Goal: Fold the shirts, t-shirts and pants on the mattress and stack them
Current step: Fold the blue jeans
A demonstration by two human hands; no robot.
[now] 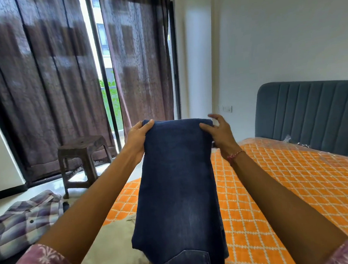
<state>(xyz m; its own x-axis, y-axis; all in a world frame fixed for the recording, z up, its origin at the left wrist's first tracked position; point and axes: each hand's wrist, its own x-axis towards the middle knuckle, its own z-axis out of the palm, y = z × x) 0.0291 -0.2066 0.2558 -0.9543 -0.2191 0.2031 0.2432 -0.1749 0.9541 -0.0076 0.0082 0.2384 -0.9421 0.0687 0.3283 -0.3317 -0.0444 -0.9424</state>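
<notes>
Gripping the folded jeans (179, 183) at its top corner, the left hand (137, 141) held firm — the right hand (221, 136) pinched the other corner, fingers partly spread

The bed (298, 195) has an orange cover with a white diamond pattern under a clear plastic sheet, and a padded blue-grey headboard (313, 112) at its far end. A crumpled cream-coloured cloth garment (109, 249) lies on its near left part. Beside it, a purple and white checked shirt (23, 218) lies spread out.
</notes>
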